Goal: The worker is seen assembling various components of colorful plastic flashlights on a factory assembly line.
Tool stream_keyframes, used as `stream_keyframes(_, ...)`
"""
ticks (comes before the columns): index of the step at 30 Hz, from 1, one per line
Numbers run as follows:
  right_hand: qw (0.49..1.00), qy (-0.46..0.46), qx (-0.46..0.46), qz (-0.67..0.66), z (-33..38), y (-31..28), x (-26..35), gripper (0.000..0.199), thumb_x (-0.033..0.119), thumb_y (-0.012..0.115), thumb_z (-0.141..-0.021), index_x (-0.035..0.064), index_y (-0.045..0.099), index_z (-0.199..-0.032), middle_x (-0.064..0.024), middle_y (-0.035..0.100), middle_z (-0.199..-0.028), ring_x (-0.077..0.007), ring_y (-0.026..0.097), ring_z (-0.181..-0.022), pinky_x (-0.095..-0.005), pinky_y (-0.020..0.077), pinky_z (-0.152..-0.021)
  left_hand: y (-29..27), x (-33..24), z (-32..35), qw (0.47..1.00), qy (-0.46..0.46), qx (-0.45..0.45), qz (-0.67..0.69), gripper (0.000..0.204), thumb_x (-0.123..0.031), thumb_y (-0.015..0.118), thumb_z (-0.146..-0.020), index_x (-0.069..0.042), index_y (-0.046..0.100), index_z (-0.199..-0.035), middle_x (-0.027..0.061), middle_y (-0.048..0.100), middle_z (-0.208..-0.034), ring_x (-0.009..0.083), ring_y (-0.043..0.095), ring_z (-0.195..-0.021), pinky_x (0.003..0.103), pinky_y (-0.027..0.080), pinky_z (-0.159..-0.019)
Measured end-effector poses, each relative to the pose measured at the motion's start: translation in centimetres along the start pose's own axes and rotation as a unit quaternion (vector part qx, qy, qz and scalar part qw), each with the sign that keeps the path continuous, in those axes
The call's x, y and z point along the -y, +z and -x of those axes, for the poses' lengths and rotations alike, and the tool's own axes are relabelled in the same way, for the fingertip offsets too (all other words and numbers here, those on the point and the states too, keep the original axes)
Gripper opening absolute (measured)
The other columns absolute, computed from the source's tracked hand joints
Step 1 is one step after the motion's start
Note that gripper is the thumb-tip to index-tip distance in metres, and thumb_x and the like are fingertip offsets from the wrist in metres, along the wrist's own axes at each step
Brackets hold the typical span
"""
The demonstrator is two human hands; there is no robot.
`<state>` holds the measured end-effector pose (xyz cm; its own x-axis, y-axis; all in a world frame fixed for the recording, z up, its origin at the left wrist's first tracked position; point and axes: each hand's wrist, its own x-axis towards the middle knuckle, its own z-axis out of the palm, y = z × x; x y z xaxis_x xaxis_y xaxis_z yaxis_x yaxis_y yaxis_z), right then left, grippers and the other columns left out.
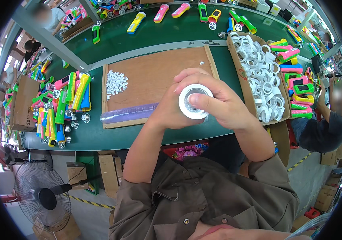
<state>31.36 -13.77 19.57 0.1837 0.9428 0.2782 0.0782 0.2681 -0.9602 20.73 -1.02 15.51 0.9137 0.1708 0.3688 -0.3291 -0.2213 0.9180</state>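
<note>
White plastic, a round ring (195, 101), sits between our two hands above the near edge of a brown board (155, 76). Our right hand (223, 106) is curled around the ring's right side, thumb pressed into its open middle, fingers closed on the rim. Our left hand (175, 108) cups it from the left and behind, fingers bent over the top (how firmly it grips we cannot tell). On the board's far left lies a small heap of white bits (115, 82), and along its near edge a clear tube-like stack (129, 113). To the right stands a cardboard box (244, 80) full of similar white rings. Left of the board, bright flashlights (65, 106) lie piled on the green table (147, 38).
</note>
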Motion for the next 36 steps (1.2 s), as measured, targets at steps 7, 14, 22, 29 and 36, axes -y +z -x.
stream_keyframes(7, 0.991, -0.086, -0.061, 0.079, 0.1, -0.2, -0.9, 0.043, 0.034, 0.074, -0.082, 0.0062, 0.065, -0.114, -0.0151, 0.05, -0.137, -0.0252, 0.05, -0.125, -0.0375, 0.0406, -0.102, 0.8, 1.3, -0.4, 0.994, 0.079, -0.055, -0.056, 0.041, -0.013, 0.081, -0.066, -0.005, 0.066, -0.103, 0.0106, 0.067, -0.105, 0.0271, 0.067, -0.095, 0.036, 0.053, -0.081)
stream_keyframes(14, 0.967, -0.163, -0.048, 0.189, -0.3, -0.4, -1.8, 0.057, 0.023, 0.089, -0.063, 0.0074, 0.063, -0.112, -0.0168, 0.059, -0.127, -0.0339, 0.051, -0.125, -0.0445, 0.0403, -0.104, 1.2, 1.1, 0.6, 0.994, 0.061, -0.078, -0.037, 0.055, -0.022, 0.081, -0.066, -0.005, 0.063, -0.115, 0.0124, 0.066, -0.109, 0.029, 0.066, -0.101, 0.038, 0.052, -0.088)
stream_keyframes(22, 0.959, -0.126, 0.197, 0.161, 0.2, -0.4, -0.4, 0.054, 0.027, 0.088, -0.065, 0.0088, 0.062, -0.108, -0.0125, 0.062, -0.126, -0.0346, 0.05, -0.127, -0.0489, 0.0366, -0.105, 2.3, 1.4, 2.8, 1.0, 0.003, -0.001, -0.003, 0.055, -0.02, 0.08, -0.066, -0.006, 0.061, -0.116, 0.0114, 0.066, -0.108, 0.0284, 0.066, -0.1, 0.038, 0.053, -0.087)
stream_keyframes(29, 0.935, -0.092, -0.175, 0.293, 0.8, 2.2, -2.3, 0.068, 0.027, 0.091, -0.063, 0.0054, 0.058, -0.118, -0.0164, 0.059, -0.13, -0.0301, 0.051, -0.128, -0.0391, 0.0405, -0.105, 2.7, 1.3, 0.5, 0.962, 0.081, -0.223, -0.136, 0.035, -0.015, 0.078, -0.073, -0.006, 0.062, -0.103, 0.0094, 0.067, -0.096, 0.0273, 0.068, -0.087, 0.036, 0.054, -0.073)
stream_keyframes(36, 1.0, -0.012, -0.009, -0.023, 0.5, 0.4, 0.3, 0.049, 0.03, 0.059, -0.091, -0.0016, 0.057, -0.128, -0.0188, 0.044, -0.147, -0.0258, 0.046, -0.132, -0.0368, 0.0365, -0.107, 1.4, 0.9, 0.9, 0.982, 0.102, -0.134, -0.086, 0.039, -0.011, 0.081, -0.069, -0.006, 0.065, -0.104, 0.0093, 0.069, -0.099, 0.0264, 0.069, -0.089, 0.036, 0.054, -0.075)
